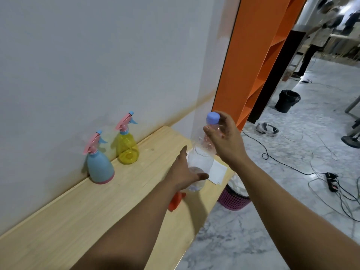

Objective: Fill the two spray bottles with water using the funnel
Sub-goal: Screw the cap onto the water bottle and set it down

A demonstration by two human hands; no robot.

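A blue spray bottle (100, 168) and a yellow spray bottle (127, 147), both with pink trigger heads, stand against the wall on the wooden table (78, 217). Between my hands is a clear plastic water bottle (200, 162) with a light purple cap (213, 117), held tilted above the table. My left hand (185, 172) grips its lower body. My right hand (224, 137) holds its neck just under the cap. An orange funnel (175, 201) lies on the table, mostly hidden under my left forearm.
White paper sheets (218, 172) lie at the table's right end. A pink basket (233, 199) stands on the marble floor beside the table. Cables, a power strip (332, 181), a black bin (287, 101) and an orange shelf unit (251, 55) are to the right. A person stands far back.
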